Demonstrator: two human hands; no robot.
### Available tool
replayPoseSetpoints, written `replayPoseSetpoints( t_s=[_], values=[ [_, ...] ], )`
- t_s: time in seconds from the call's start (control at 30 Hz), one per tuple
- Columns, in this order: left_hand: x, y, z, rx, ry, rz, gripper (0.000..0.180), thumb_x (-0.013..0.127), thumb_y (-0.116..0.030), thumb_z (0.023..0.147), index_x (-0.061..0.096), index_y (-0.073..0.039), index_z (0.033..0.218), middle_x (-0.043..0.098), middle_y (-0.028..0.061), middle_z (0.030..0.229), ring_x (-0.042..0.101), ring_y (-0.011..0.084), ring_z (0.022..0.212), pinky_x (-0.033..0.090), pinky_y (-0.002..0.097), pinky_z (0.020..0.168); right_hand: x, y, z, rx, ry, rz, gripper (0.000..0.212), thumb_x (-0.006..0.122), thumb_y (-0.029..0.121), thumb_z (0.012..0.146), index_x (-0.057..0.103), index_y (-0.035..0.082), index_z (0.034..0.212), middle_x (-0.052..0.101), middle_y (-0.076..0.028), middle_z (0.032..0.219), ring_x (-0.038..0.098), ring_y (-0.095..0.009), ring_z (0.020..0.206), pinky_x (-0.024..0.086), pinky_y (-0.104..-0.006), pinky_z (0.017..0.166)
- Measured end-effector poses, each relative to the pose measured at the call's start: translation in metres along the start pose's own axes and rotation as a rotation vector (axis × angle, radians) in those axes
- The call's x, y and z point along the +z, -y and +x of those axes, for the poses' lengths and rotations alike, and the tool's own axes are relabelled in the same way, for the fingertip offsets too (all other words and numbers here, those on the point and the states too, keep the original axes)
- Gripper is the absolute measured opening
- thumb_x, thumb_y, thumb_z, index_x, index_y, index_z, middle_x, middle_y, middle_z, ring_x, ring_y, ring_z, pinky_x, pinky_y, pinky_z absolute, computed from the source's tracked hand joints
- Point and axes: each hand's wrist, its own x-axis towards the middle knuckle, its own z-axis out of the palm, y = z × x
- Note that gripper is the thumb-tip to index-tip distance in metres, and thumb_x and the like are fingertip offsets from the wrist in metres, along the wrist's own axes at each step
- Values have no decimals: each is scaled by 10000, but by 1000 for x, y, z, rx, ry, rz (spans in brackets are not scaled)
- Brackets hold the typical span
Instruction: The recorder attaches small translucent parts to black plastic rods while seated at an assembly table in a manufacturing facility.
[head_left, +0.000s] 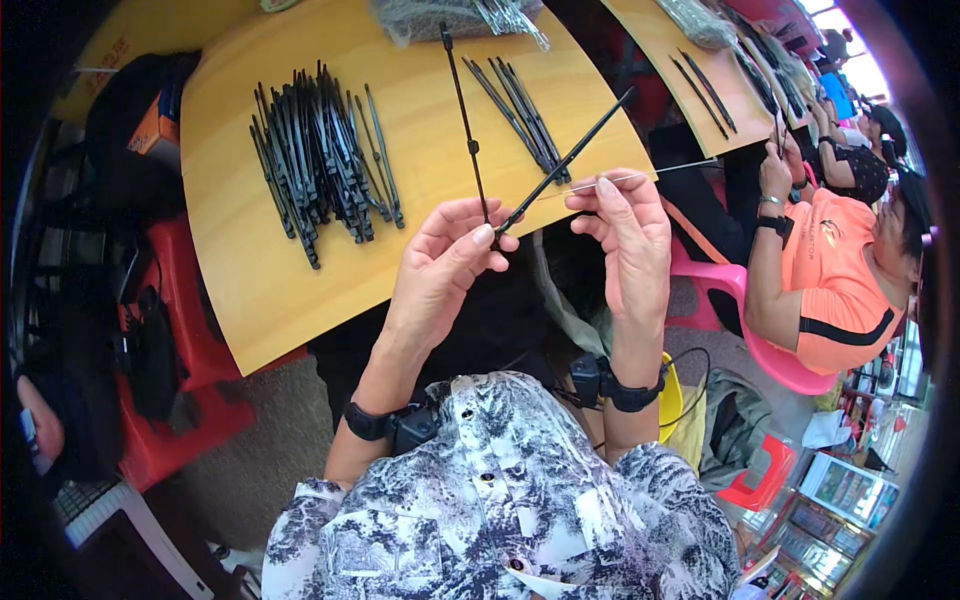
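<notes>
My left hand [440, 262] pinches the lower ends of two slim black rods between thumb and fingers, over the table's near edge. One jointed rod [462, 110] with small knobs points up and away. A smoother black rod [585, 142] slants to the upper right, so the pair forms a V. In my right hand [635, 235], thumb and forefinger pinch a thin metal rod [688, 165], needle-like. Its left tip points toward the black rods; whether it touches them I cannot tell. A large pile of similar black rods [320, 150] lies left, and a smaller bunch [518, 112] lies right.
The yellow table [235, 290] holds a plastic bag of parts [420, 22] at its far edge. Red stools [185, 300] stand left. At right, a person in an orange shirt [825, 255] works on a pink chair [735, 290] by another table [665, 60].
</notes>
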Motion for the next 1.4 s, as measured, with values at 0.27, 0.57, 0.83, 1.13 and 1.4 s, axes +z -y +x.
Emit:
replayPoseSetpoints(
  t_s=[0.27, 0.57, 0.83, 1.13, 1.4],
  values=[
    [-11, 5, 2, -239, 94, -253, 243, 535, -97, 873, 546, 5, 1094, 564, 134, 1104, 581, 146, 899, 503, 231, 738, -1, 7, -8, -42, -52, -72, 116, 527, 120, 883, 494, 34, 954, 603, -93, 896, 607, -140, 782, 487, -217, 632],
    [-12, 8, 0, -234, 105, -119, 269, 573, -52, 837, 539, 6, 1097, 578, 103, 1041, 592, 161, 887, 510, 230, 721, 15, -12, 3, 108, 89, 153, 90, 520, 118, 885, 504, 56, 950, 592, -60, 892, 575, -118, 847, 471, -281, 768],
    [-12, 8, 4, -228, 123, -94, 304, 623, -18, 789, 503, -17, 1067, 570, 61, 912, 601, 167, 841, 522, 246, 688, 23, -20, 5, 157, 185, 173, 113, 514, 121, 886, 502, 59, 980, 575, -53, 913, 571, -127, 854, 473, -304, 768],
    [-18, 4, 1, -226, 93, -50, 257, 628, -38, 793, 531, -19, 1030, 578, 60, 914, 601, 166, 846, 525, 267, 728, 22, -16, 0, 146, 214, 144, 113, 510, 129, 893, 492, 47, 969, 596, -65, 878, 591, -113, 746, 479, -213, 647],
    [-13, -3, -3, -145, 110, -69, 284, 594, -26, 811, 512, -6, 1082, 582, 85, 950, 581, 149, 887, 508, 271, 796, 18, -10, -5, 204, 234, 114, 137, 527, 163, 884, 492, 56, 962, 599, -64, 888, 579, -74, 643, 435, -167, 493]
  ],
)
